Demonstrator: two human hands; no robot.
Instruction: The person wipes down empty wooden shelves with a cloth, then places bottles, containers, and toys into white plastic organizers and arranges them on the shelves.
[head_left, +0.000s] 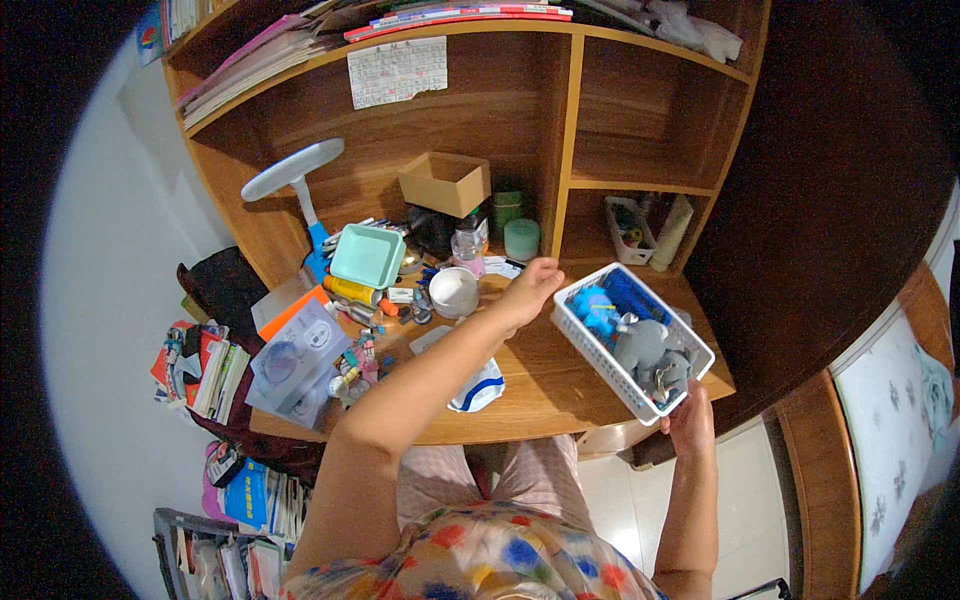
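Observation:
A white plastic basket (592, 349) sits tilted at the right of the desk, holding a grey plush toy (641, 345), a blue plush item (596, 309) and a dark blue item (634, 295). My right hand (691, 424) grips its near right corner from below, fingers partly hidden by the rim. My left hand (534, 289) is just left of the basket's far left corner, its fingers curled; whether they touch the basket or hold anything small is unclear. Beyond my left forearm stand a round white container (454, 292) and a clear bottle (469, 251). A white and blue packet (480, 388) lies below that forearm.
A mint green tray (367, 256), a desk lamp (294, 171), pens and small items crowd the desk's left. An open cardboard box (444, 184) stands at the back. The right lower shelf compartment holds a small white basket (631, 232). Papers (300, 367) overlap the left edge.

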